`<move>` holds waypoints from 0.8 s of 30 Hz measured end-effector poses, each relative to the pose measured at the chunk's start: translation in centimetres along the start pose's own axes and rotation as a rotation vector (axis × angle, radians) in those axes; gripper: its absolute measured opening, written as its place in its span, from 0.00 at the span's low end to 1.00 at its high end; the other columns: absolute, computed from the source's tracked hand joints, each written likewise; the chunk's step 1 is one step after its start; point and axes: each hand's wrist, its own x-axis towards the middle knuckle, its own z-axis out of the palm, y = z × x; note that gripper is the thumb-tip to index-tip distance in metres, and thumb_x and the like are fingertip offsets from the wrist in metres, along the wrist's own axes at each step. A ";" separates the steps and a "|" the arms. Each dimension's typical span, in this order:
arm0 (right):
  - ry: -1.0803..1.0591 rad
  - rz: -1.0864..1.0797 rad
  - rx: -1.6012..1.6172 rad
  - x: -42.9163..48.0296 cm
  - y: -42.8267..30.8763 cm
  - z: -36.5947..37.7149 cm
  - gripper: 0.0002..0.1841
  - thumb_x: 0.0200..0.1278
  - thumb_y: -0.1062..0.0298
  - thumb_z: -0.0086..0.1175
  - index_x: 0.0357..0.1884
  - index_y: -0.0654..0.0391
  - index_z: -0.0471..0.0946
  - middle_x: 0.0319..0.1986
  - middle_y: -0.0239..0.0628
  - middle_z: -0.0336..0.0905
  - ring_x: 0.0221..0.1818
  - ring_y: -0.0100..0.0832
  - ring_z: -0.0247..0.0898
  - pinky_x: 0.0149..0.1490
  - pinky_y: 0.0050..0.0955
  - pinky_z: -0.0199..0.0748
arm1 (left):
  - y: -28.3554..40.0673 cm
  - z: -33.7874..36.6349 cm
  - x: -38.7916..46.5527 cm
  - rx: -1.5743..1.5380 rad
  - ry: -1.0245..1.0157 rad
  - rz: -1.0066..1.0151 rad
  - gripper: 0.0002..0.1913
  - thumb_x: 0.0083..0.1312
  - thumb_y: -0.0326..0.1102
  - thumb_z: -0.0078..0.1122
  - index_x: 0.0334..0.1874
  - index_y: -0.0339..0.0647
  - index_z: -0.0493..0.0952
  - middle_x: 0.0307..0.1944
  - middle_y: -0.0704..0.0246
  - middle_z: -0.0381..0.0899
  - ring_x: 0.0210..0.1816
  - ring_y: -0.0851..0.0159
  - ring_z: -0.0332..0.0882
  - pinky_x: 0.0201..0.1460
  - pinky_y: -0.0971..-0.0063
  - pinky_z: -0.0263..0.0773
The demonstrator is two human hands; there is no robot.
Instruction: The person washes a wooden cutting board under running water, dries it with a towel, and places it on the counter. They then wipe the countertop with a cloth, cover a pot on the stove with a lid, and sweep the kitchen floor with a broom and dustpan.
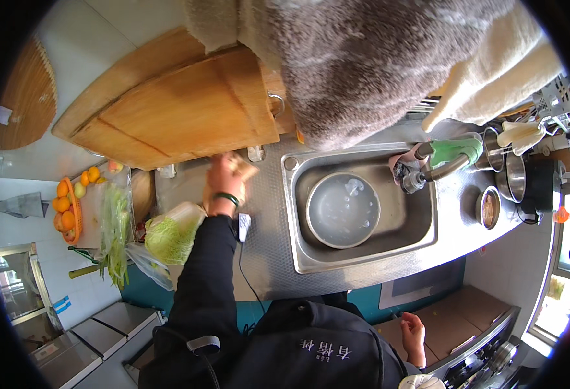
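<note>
My left hand (224,180), blurred, reaches over the steel counter beneath the edge of the leaning wooden cutting boards (183,112). It is on a tan, cloth-like item (244,170), too smeared to name surely. A dark green bangle (226,197) circles that wrist. Close by lies a napa cabbage (173,236), partly in a plastic bag, and a white device with a cord (244,227) sits beside my sleeve. Down at my right side hangs my right hand (413,335), fingers loosely curled, nothing visible in it.
A steel sink (406,219) holds a basin (343,209) of cloudy water below the faucet (431,175). Celery (115,233) and an orange basket of fruit (77,214) stand leftward. Furry cloth (363,63) hangs over the counter's back. A small bowl (488,206) sits rightward.
</note>
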 end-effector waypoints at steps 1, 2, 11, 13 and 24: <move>-0.011 -0.025 -0.014 0.5 -0.7 0.2 0.14 0.65 0.74 0.58 0.53 0.61 0.81 0.44 0.38 0.85 0.41 0.28 0.81 0.49 0.28 0.79 | -0.2 0.9 -1.1 -0.046 -0.122 0.031 0.11 0.56 0.32 0.65 0.41 0.43 0.80 0.45 0.58 0.84 0.47 0.51 0.83 0.46 0.60 0.78; -0.029 -0.030 -0.021 1.0 -1.5 0.5 0.14 0.65 0.75 0.58 0.52 0.62 0.81 0.44 0.39 0.85 0.41 0.28 0.81 0.49 0.28 0.80 | -0.4 1.9 -3.5 -0.079 -0.077 0.173 0.11 0.56 0.26 0.62 0.42 0.43 0.80 0.43 0.59 0.84 0.42 0.51 0.84 0.44 0.62 0.78; -0.051 -0.205 -0.113 3.4 -5.5 0.2 0.14 0.63 0.77 0.59 0.52 0.62 0.81 0.43 0.43 0.86 0.42 0.32 0.83 0.48 0.29 0.81 | -7.1 -1.4 4.5 -0.879 0.637 -0.743 0.13 0.74 0.47 0.50 0.50 0.47 0.74 0.35 0.65 0.78 0.28 0.64 0.75 0.25 0.68 0.72; -0.060 -0.216 -0.110 3.1 -5.2 0.1 0.14 0.64 0.77 0.59 0.52 0.62 0.81 0.43 0.43 0.86 0.42 0.33 0.83 0.48 0.29 0.81 | -7.5 -2.1 8.6 -1.307 0.672 -0.541 0.12 0.73 0.46 0.49 0.45 0.48 0.75 0.37 0.65 0.80 0.32 0.63 0.78 0.29 0.68 0.74; -0.048 -0.158 -0.134 3.4 -5.3 -0.9 0.14 0.64 0.76 0.58 0.52 0.62 0.81 0.43 0.42 0.86 0.43 0.32 0.83 0.49 0.30 0.81 | -1.5 2.3 -1.1 -1.004 0.045 -0.417 0.14 0.68 0.25 0.56 0.56 0.40 0.72 0.49 0.69 0.80 0.47 0.67 0.78 0.53 0.71 0.74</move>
